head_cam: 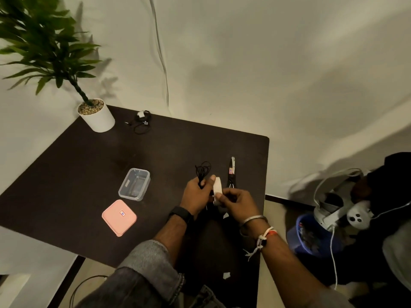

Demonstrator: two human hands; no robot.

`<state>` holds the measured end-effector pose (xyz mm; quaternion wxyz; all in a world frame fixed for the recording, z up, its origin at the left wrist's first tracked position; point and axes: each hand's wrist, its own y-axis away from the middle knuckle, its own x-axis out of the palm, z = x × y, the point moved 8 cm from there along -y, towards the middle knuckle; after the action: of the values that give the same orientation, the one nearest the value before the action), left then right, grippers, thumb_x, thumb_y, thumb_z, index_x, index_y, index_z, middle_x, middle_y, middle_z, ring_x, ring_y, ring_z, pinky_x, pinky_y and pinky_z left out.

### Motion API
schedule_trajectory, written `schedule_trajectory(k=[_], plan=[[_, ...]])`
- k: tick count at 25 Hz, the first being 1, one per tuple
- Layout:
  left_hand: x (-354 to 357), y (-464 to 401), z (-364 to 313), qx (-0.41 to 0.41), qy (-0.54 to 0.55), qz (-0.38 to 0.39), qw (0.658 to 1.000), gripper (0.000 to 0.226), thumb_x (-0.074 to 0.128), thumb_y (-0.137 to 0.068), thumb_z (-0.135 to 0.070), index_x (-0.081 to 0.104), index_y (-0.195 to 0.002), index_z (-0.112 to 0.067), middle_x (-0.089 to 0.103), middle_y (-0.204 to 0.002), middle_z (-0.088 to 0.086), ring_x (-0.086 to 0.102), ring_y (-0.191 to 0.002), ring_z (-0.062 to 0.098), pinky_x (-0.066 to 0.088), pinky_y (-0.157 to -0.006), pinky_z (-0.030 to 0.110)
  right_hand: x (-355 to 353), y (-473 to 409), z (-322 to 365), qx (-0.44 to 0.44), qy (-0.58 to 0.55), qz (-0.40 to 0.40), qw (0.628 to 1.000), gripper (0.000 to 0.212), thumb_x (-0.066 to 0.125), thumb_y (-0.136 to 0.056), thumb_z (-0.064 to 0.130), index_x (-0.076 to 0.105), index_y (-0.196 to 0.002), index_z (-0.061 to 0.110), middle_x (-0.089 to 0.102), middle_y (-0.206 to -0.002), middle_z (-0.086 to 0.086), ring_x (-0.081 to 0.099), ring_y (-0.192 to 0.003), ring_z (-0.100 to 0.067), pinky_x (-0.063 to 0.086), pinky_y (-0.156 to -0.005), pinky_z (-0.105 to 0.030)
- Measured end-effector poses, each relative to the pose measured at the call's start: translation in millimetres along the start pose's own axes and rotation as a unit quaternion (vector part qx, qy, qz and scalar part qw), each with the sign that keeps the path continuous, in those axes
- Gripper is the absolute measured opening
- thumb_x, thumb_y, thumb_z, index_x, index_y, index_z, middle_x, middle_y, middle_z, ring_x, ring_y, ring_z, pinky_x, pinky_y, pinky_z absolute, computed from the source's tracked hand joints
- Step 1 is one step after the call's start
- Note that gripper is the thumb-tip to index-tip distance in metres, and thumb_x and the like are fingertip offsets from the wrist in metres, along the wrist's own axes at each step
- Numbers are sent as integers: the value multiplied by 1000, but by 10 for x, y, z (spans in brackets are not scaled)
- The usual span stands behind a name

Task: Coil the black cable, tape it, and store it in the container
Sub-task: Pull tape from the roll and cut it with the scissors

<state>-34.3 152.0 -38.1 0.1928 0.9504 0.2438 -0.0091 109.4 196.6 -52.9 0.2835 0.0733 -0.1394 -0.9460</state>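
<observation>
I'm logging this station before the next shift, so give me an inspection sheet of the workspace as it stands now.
Surface: dark brown wooden table, bare in the middle.
Job's things: coiled black cable gripped in the left hand; white tape roll held between both hands; clear plastic container open on the table, its pink square lid lying beside it.
Clutter: black-handled scissors beyond the hands; white tape scrap at the near edge; potted green plant on the far corner.
Grippers: left hand grips the cable; right hand pinches the tape.
Cables: second black cable bundle near the plant.
Surroundings: white wall; blue bin and a seated person holding a white headset on the right.
</observation>
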Motion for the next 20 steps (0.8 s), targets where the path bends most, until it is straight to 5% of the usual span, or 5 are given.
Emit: schedule_trajectory(k=[3,7,13,20], plan=[[41,101,60,-14,60,-10,998,39,73,-91,-33,44,-69,-19,66,-68,8,70,-64,21,59,-57,33,-131,107,78,-7,24,-32,999,14,76,-87,21,75,-100,24,78,-90,-3,75,-87,-19,61,-79,-39],[51,133,-28,13,83,-15,996,43,77,-87,-25,41,-65,-21,71,-67,15,74,-66,30,63,-59,41,-236,226,303,-86,128,-76,985,36,82,-81,22,69,-108,42,75,-84,16,72,-82,1,58,-71,-15],[24,141,-88,56,41,-34,997,44,77,-87,-22,38,-66,-21,58,-50,-3,61,-52,20,56,-53,32,-273,299,523,-171,229,-128,950,11,79,-83,18,78,-92,24,70,-80,15,64,-67,0,59,-65,-24],[-46,148,-144,51,4,-59,997,43,79,-83,-26,42,-62,-26,57,-60,-1,63,-62,23,60,-67,44,-96,165,499,-154,329,-83,928,7,62,-95,16,64,-94,22,58,-96,5,54,-84,-10,39,-68,-10]])
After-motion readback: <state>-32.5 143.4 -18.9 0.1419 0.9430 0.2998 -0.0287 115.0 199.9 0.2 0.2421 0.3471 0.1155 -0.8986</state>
